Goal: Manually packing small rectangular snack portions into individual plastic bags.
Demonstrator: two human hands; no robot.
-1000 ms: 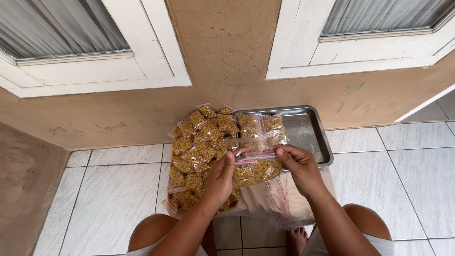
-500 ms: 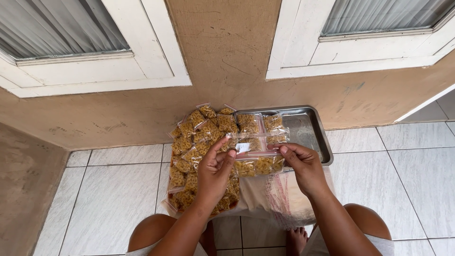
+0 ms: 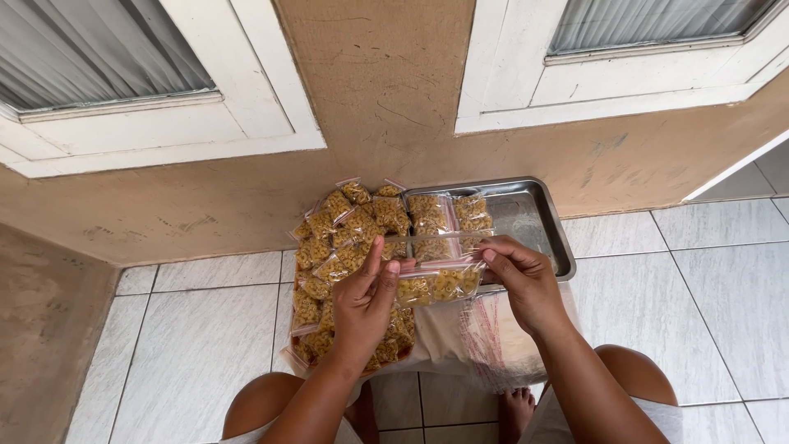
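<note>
I hold a small clear bag (image 3: 436,284) of yellow snack pieces between both hands, above my knees. My left hand (image 3: 367,296) pinches its top left corner, and my right hand (image 3: 519,284) pinches the top right, fingers closed on the red seal strip. A large pile of filled bags (image 3: 345,247) lies beside and partly in the metal tray (image 3: 534,222), so much seems done. Empty bags (image 3: 489,333) wait below.

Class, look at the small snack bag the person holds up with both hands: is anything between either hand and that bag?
Nothing visible. The left hand and right hand each pinch the top edge of the small clear bag of snacks directly, one at each end. The pile of filled bags and the metal tray lie beyond it.
</note>
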